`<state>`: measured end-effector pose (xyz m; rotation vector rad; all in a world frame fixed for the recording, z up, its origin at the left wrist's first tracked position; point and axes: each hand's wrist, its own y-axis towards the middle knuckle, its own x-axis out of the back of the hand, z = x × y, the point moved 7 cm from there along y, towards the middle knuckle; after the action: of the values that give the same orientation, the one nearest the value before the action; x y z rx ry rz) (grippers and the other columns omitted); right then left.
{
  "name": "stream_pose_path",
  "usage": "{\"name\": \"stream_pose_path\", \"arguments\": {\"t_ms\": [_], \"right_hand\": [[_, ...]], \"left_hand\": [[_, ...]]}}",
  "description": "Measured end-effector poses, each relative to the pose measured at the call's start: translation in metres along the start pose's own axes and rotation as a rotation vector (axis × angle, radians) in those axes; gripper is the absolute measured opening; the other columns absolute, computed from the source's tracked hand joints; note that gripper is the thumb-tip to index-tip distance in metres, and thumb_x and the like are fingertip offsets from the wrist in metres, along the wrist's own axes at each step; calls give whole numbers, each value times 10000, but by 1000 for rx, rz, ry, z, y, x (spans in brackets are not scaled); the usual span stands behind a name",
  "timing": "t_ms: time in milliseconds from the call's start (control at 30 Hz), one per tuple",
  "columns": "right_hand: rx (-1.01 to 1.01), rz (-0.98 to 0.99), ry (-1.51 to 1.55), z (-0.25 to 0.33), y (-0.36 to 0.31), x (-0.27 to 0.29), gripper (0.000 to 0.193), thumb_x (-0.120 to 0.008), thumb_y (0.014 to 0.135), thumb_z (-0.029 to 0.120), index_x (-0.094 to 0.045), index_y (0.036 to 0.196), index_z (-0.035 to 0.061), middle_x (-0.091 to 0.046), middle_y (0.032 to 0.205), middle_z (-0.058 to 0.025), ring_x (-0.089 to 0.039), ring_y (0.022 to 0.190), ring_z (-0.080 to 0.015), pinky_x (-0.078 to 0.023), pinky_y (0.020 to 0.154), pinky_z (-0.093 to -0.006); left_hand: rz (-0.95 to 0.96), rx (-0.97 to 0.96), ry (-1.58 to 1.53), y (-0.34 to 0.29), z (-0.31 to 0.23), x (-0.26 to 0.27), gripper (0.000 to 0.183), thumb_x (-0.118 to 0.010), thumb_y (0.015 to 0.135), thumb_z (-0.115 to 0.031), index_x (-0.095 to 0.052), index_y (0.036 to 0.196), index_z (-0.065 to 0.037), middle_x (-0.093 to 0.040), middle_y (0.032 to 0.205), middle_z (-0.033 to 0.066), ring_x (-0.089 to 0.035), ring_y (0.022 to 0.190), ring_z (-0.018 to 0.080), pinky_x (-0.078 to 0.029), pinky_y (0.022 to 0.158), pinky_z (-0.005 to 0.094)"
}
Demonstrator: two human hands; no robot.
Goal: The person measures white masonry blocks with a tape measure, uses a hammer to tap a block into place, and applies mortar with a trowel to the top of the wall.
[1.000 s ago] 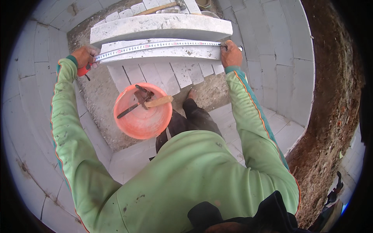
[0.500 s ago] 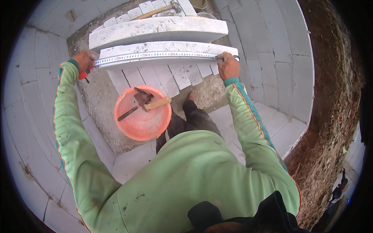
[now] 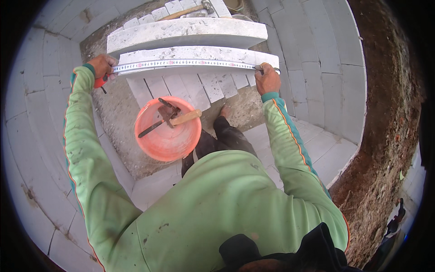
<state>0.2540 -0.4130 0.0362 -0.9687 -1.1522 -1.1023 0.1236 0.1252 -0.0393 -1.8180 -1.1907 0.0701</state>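
A tape measure [image 3: 181, 63] is stretched along the near edge of a long pale block [image 3: 199, 53]. Its red case [image 3: 100, 81] sits in my left hand [image 3: 103, 66], whose fingers are wrapped round it at the block's left end. At the right end, my right hand [image 3: 268, 80] pinches the tape's free end against the block. A small dark thing shows beside those fingertips, too covered to name. The printed blade lies straight and taut between the two hands.
Behind lies another pale block [image 3: 186, 34], with a hammer [image 3: 186, 12] on blocks beyond it. An orange bucket [image 3: 168, 147] nearer me holds a wooden-handled tool [image 3: 186, 118] and a dark bar. Pale block walls [image 3: 308, 36] surround me; bare earth [image 3: 385, 113] lies right.
Both hands and the tape stay at the block. The whole view has shifted slightly, and my left hand has moved a little up and right.
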Motion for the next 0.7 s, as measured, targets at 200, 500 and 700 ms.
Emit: {"name": "stream_pose_path", "arguments": {"t_ms": [200, 500, 700], "right_hand": [[-73, 84, 83, -14, -53, -11, 174, -626, 827, 230, -673, 967, 138, -690, 935, -145, -650, 876, -387, -507, 776, -502], [-42, -36, 268, -34, -59, 17, 175, -627, 829, 226, -647, 962, 114, -678, 956, -146, -642, 882, -386, -505, 759, -488], [-110, -109, 324, -86, -74, 57, 175, -614, 830, 204, -637, 967, 99, -660, 941, -167, -633, 891, -389, -497, 748, -479]], "left_hand": [[-93, 116, 149, -23, -20, -2, 217, -595, 718, -43, -764, 839, -107, -692, 708, 37, -601, 619, 138, -482, 592, 312], [-276, 66, 223, -64, -29, -19, 188, -609, 766, -84, -759, 877, -104, -685, 706, 68, -619, 639, 167, -494, 638, 332], [-140, -47, 22, -144, -95, -82, 168, -588, 790, -109, -723, 852, -30, -669, 706, 42, -598, 654, 134, -481, 648, 309]]}}
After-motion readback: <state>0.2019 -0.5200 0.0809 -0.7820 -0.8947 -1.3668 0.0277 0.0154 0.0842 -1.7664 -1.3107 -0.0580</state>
